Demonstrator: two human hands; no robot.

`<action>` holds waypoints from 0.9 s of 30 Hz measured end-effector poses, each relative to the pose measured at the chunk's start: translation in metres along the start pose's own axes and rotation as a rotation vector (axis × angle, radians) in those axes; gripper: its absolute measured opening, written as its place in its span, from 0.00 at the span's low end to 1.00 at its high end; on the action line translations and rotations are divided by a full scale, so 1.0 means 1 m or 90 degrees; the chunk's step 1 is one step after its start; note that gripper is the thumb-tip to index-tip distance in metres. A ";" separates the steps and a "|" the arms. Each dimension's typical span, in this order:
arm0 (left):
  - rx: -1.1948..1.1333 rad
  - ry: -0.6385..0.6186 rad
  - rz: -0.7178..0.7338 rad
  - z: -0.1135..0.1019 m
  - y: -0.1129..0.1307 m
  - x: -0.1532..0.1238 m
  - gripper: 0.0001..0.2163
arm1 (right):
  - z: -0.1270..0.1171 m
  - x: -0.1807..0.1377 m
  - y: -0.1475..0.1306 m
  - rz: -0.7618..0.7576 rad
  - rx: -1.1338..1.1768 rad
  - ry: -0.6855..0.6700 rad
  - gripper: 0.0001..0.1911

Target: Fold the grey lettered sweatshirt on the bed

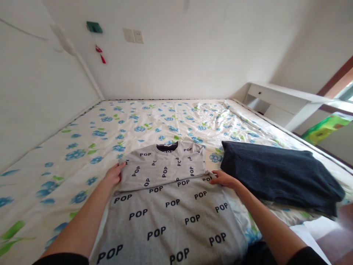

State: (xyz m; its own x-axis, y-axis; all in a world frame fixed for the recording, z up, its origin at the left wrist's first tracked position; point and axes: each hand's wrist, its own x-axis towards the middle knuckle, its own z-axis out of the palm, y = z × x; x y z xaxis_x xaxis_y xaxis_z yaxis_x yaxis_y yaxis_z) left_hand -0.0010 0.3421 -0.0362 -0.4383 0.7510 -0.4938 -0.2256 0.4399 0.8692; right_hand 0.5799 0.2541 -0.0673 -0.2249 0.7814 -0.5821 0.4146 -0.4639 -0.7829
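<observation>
**Student:** While both hands rest at the fold line, what does the figure show of the garment?

**Instructor:** A grey sweatshirt (pixel 168 206) printed with "POP" lies flat on the flowered bedsheet (pixel 82 147), near the foot of the bed. Its sleeves are folded across the chest, forming a band below the dark collar (pixel 167 147). The left hand (pixel 113 174) pinches the left end of that band, fingers closed on the cloth edge. The right hand (pixel 223 179) grips the right end likewise, thumb on top.

**Student:** What risk follows from that grip?

**Instructor:** In my judgement, uneven pull. Should one hand lift or draw sooner than the other, the band would skew and the fold line would slant. The loose knit could also slip from a light pinch, letting a sleeve fall out sideways.

**Student:** Does anything nearby interfere?

**Instructor:** A dark folded garment (pixel 278 176) lies just beside the right hand, touching or nearly touching the sweatshirt's edge; which, I cannot tell. A wide sweep of the right arm could drag it or disturb its stack. The rumpled sheet beneath may bunch as well, wrinkling the lower panel.
</observation>
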 end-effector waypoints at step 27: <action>0.356 -0.418 -0.188 -0.151 -0.095 -0.302 0.30 | 0.031 -0.135 0.049 0.183 -0.107 -0.263 0.27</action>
State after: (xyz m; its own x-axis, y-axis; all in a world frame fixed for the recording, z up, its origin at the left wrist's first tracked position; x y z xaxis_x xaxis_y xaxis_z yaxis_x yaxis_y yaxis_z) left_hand 0.0219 -0.0010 0.0336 0.1926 0.6242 -0.7572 0.2803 0.7045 0.6520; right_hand 0.6030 0.1134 -0.0338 -0.3950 0.3873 -0.8330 0.6390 -0.5356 -0.5520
